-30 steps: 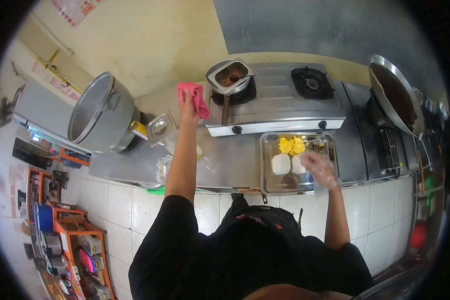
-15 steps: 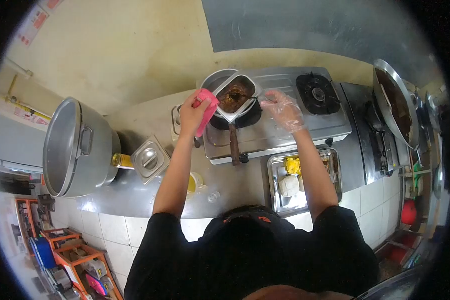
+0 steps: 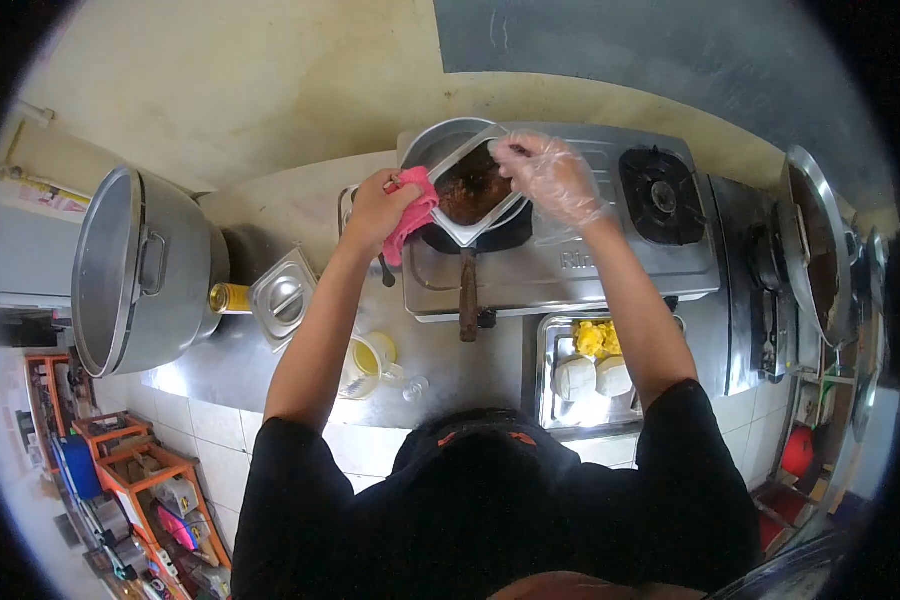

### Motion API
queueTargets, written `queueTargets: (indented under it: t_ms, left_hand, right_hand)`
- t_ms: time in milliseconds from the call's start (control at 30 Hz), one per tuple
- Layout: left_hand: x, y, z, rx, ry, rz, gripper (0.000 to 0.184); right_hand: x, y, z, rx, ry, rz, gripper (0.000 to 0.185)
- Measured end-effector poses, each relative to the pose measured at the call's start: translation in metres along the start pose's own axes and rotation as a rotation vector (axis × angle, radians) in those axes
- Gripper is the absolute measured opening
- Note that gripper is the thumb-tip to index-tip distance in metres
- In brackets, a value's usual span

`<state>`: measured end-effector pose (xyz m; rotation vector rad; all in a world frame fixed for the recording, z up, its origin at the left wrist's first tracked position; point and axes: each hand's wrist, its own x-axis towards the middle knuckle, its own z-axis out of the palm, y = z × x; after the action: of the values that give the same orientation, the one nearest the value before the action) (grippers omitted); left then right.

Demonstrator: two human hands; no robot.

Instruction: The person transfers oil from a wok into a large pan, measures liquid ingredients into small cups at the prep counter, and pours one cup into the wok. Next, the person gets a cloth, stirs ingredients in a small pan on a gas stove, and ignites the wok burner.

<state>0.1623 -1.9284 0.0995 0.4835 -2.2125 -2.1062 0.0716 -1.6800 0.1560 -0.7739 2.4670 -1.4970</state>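
Observation:
My left hand (image 3: 378, 212) grips a folded pink cloth (image 3: 410, 218) against the left rim of a rectangular steel food pan (image 3: 467, 236). Dark brown, chunky food (image 3: 470, 197) lies inside it. The pan sits tilted over a wider round pot (image 3: 440, 133) on the stove, and a wooden handle (image 3: 469, 290) points toward me. Above the food pan's right corner is my right hand (image 3: 555, 180), in a clear plastic glove. Its fingers are closed round the handle of a spoon, whose lower part is hard to see against the dark food.
The steel stove (image 3: 570, 262) has another burner (image 3: 662, 196) at right. A tray (image 3: 543, 375) holds white blocks (image 3: 576, 380) and yellow pieces (image 3: 597, 339). On the left stand a large pot (image 3: 150, 270), a lidded steel container (image 3: 283, 298), a yellow can (image 3: 230, 298) and a jug (image 3: 372, 355).
My right hand has moved up and left over the food pan, with the spoon handle raised. My left hand stays at the rim with the pink cloth. The view has shifted slightly.

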Motion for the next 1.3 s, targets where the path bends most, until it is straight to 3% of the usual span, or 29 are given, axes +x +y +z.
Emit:
queueTargets:
  t_ms: [33, 67, 133, 333, 467, 533, 667, 733, 800, 867, 1000, 1067, 1200, 1300]
  left_hand:
    - [-0.001, 0.000, -0.002, 0.001, 0.005, -0.003, 0.030]
    - [-0.005, 0.002, -0.003, -0.059, 0.018, -0.026, 0.029]
    - [-0.010, 0.002, -0.006, -0.115, 0.026, -0.050, 0.029]
    - [-0.005, -0.006, -0.010, -0.203, 0.035, -0.087, 0.028]
    - [-0.005, -0.008, -0.011, -0.158, 0.042, -0.065, 0.027]
    - [-0.005, -0.011, -0.012, -0.124, 0.050, -0.056, 0.028]
    - [-0.003, -0.015, -0.013, -0.143, 0.053, -0.038, 0.028]
    - [-0.006, -0.014, -0.012, -0.153, 0.059, -0.056, 0.028]
    - [-0.007, -0.014, -0.011, -0.150, 0.068, -0.038, 0.028]
    - [-0.010, -0.008, -0.009, -0.141, 0.077, -0.042, 0.027]
    - [-0.012, -0.007, -0.006, -0.196, 0.081, -0.042, 0.025]
    - [-0.012, -0.006, -0.008, -0.155, 0.081, -0.047, 0.025]
    - [-0.010, -0.007, -0.011, -0.124, 0.071, -0.040, 0.025]
    - [-0.010, -0.007, -0.013, -0.120, 0.071, -0.072, 0.025]
  right_hand:
    - [0.004, -0.004, -0.003, 0.182, -0.060, 0.184, 0.035]
    - [0.005, -0.009, -0.010, 0.186, -0.063, 0.184, 0.035]
    - [0.004, -0.015, -0.023, -0.319, -0.097, -0.060, 0.031]
    - [0.013, 0.002, -0.011, -0.432, 0.058, -0.376, 0.018]
    - [0.018, -0.005, -0.014, -0.345, -0.062, -0.314, 0.014]
    - [0.021, -0.008, 0.002, -0.694, -0.133, -0.359, 0.010]
    - [0.049, 0.027, -0.002, -0.649, -0.100, -0.483, 0.010]
    - [0.060, 0.024, -0.011, -0.872, -0.129, -0.437, 0.013]
    - [0.053, 0.009, -0.012, -0.850, -0.122, -0.461, 0.014]
    - [0.051, 0.017, -0.003, -1.020, -0.223, -0.506, 0.014]
    - [0.023, 0.005, 0.017, -0.962, -0.349, -0.445, 0.013]
    - [0.015, -0.003, 0.010, -0.807, -0.192, -0.696, 0.013]
    - [0.021, -0.020, -0.007, -0.696, -0.212, -0.676, 0.011]
    - [0.023, -0.007, 0.000, -0.655, -0.133, -0.812, 0.011]
